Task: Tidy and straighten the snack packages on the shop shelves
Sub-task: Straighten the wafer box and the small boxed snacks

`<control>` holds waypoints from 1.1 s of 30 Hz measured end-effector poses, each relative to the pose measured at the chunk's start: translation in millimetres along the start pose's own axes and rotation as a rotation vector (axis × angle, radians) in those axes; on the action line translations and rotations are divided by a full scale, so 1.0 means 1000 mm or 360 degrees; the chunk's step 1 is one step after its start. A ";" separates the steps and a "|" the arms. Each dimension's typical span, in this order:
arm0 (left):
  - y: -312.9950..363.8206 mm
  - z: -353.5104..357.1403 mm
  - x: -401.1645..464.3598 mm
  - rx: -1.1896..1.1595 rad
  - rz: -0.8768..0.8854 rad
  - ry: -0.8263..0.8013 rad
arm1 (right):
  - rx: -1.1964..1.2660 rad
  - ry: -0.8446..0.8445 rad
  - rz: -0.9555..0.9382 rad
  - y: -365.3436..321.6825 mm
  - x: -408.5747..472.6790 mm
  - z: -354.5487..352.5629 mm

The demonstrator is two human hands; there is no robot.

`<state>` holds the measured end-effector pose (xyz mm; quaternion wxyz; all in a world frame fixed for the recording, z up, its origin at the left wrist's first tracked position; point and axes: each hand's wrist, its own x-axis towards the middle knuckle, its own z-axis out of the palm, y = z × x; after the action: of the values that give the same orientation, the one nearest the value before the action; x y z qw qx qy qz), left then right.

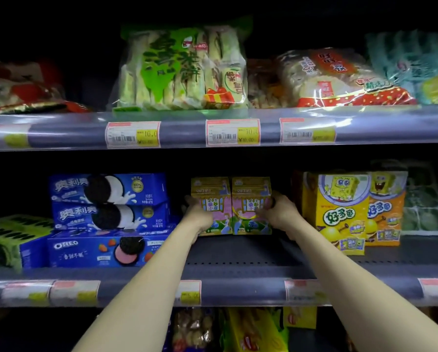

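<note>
Two small house-shaped snack boxes stand upright side by side on the middle shelf (pixel 238 252): the left box (pixel 214 191) and the right box (pixel 251 191), touching each other. My left hand (pixel 199 214) grips the outer left side of the left box. My right hand (pixel 280 212) grips the outer right side of the right box, thumb on its front. Both arms reach in from below, and the hands cover part of the box fronts.
Stacked blue Oreo boxes (pixel 108 207) sit left of the pair, a green box (pixel 7 240) further left. Yellow SpongeBob boxes (pixel 340 212) stand to the right. Above are a green cracker bag (pixel 182 69) and a rice cracker bag (pixel 335 77). More bags (pixel 251 331) lie below.
</note>
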<state>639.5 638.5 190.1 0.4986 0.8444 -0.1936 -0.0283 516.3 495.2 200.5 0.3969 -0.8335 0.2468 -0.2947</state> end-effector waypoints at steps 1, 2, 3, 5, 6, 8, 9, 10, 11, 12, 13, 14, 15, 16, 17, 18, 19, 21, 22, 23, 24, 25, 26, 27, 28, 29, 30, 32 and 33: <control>0.000 0.002 0.001 0.0005 0.0008 0.0024 | -0.0063 0.0006 0.0001 -0.001 0.001 0.002; -0.001 0.004 0.004 0.0017 0.0014 0.0038 | -0.0126 -0.0001 -0.0023 -0.003 0.002 0.003; -0.002 0.006 0.006 0.0032 0.0026 0.0052 | -0.0147 -0.0013 -0.0028 -0.005 0.004 0.005; -0.005 0.007 0.013 0.0056 0.0022 0.0055 | -0.0162 -0.0022 -0.0057 -0.007 0.005 0.007; -0.006 0.008 0.014 0.0064 0.0012 0.0048 | -0.0154 -0.0023 -0.0061 -0.007 0.007 0.009; -0.008 0.008 0.016 0.0073 0.0030 0.0054 | -0.0163 -0.0018 -0.0062 -0.006 0.009 0.010; -0.008 0.009 0.017 0.0061 0.0026 0.0053 | -0.0179 -0.0027 -0.0059 -0.005 0.011 0.010; -0.008 0.009 0.017 0.0051 0.0021 0.0050 | -0.0172 -0.0033 -0.0068 -0.004 0.012 0.010; -0.006 0.009 0.016 0.0047 0.0018 0.0046 | -0.0148 -0.0034 -0.0067 -0.003 0.013 0.011; -0.004 0.010 0.014 0.0033 0.0024 0.0049 | -0.0114 -0.0032 -0.0064 -0.001 0.014 0.011; -0.002 0.011 0.012 0.0023 0.0014 0.0052 | -0.0108 -0.0032 -0.0068 -0.001 0.014 0.012; 0.000 0.011 0.009 0.0003 0.0008 0.0064 | -0.0124 -0.0040 -0.0076 0.000 0.015 0.013; 0.001 0.011 0.008 -0.0015 -0.0006 0.0078 | -0.0141 -0.0053 -0.0080 0.000 0.015 0.013; 0.001 0.010 0.007 -0.0033 -0.0010 0.0093 | -0.0135 -0.0059 -0.0083 0.000 0.016 0.013; 0.002 0.010 0.005 -0.0050 -0.0014 0.0108 | -0.0117 -0.0062 -0.0077 0.001 0.017 0.013; 0.003 0.009 0.003 -0.0051 -0.0014 0.0124 | -0.0090 -0.0058 -0.0074 0.001 0.017 0.013; 0.004 0.008 -0.002 -0.0028 -0.0021 0.0140 | -0.0063 -0.0064 -0.0077 0.002 0.016 0.013; 0.008 0.007 -0.009 0.0016 -0.0014 0.0172 | 0.0013 -0.0111 -0.0098 0.003 0.015 0.014; 0.009 0.007 -0.012 0.0046 0.0006 0.0198 | 0.0045 -0.0152 -0.0108 0.007 0.017 0.014; 0.012 0.006 -0.016 0.0085 0.0034 0.0219 | 0.0076 -0.0188 -0.0123 0.009 0.018 0.014; 0.016 0.005 -0.021 0.0124 0.0064 0.0240 | 0.0122 -0.0224 -0.0137 0.017 0.026 0.014; 0.019 0.003 -0.024 0.0158 0.0092 0.0260 | 0.0160 -0.0245 -0.0145 0.019 0.027 0.013; 0.021 0.002 -0.027 0.0179 0.0116 0.0275 | 0.0183 -0.0248 -0.0150 0.015 0.022 0.011; 0.024 0.001 -0.032 0.0178 0.0140 0.0283 | 0.0185 -0.0231 -0.0138 0.011 0.015 0.009; 0.026 -0.001 -0.038 0.0173 0.0171 0.0277 | 0.0180 -0.0212 -0.0134 0.007 0.006 0.007; 0.027 -0.001 -0.044 0.0174 0.0213 0.0277 | 0.0158 -0.0193 -0.0134 0.005 0.000 0.005; 0.028 -0.001 -0.050 0.0183 0.0266 0.0292 | 0.0132 -0.0161 -0.0145 0.004 -0.006 0.003; 0.027 0.002 -0.064 0.0187 0.0411 0.0346 | 0.0096 -0.0087 -0.0207 0.002 -0.021 -0.001; 0.025 0.003 -0.073 0.0188 0.0501 0.0388 | 0.0104 -0.0063 -0.0266 0.000 -0.030 -0.004</control>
<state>563.5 651.3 199.7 0.4664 0.8287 -0.2626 0.1637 491.9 512.7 193.8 0.4026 -0.8435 0.1587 -0.3182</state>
